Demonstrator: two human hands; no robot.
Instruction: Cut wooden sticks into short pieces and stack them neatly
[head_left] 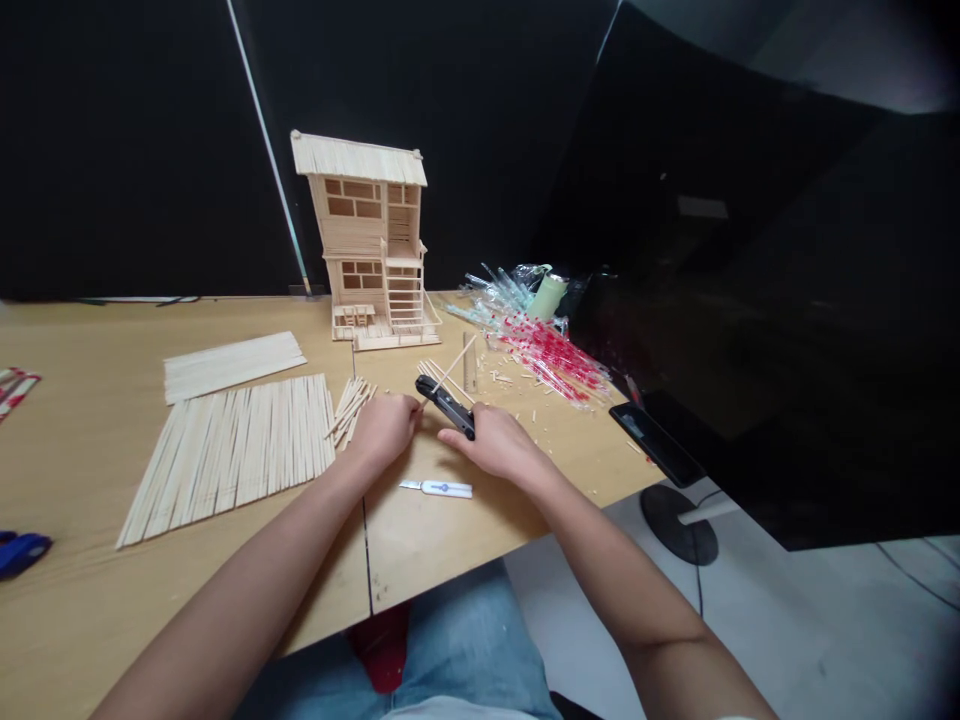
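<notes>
My left hand [386, 430] is closed, its fingertips pinching the lower end of a thin wooden stick [455, 363]. The stick slants up to the right across the head of a black plier-like hand tool [452, 410]. My right hand [502, 440] grips that tool by its handle end, the thumb lying along the near side. Just left of my left hand is a pile of short wooden sticks [351, 405]. A few more sticks and a ruler [470, 365] lie beyond the tool. On the table below my hands rests a white craft knife [446, 489], blade out to the left.
A two-storey stick model house [371, 240] stands at the back. Rows of flat wooden strips [232, 450] and a pale panel [232, 365] lie left. Red-tipped plastic-wrapped sticks [551, 355], a green cylinder [548, 297] and a phone [656, 443] are right, beside a large black screen [787, 300].
</notes>
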